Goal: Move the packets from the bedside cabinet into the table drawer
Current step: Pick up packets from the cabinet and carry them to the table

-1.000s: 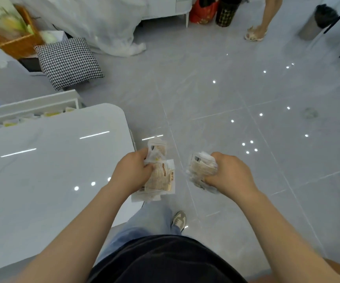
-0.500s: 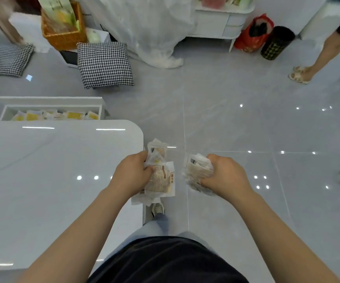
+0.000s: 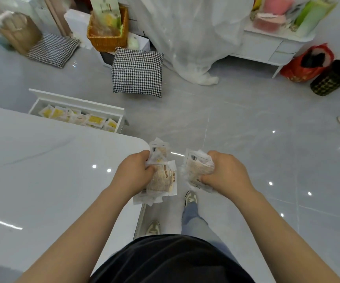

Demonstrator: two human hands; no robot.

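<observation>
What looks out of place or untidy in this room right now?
Two houndstooth cushions lie on the floor, not on a seat. The packets in the open table drawer lie jumbled and overlapping. Nothing looks spilled.

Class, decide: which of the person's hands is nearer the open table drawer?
Left. The left hand is over the table corner, down-right of the drawer; the right hand is farther right, over the floor.

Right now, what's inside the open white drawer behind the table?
Yellow packets lie side by side inside the drawer. The table covers the drawer's near edge, and anything beneath those packets is hidden.
</observation>
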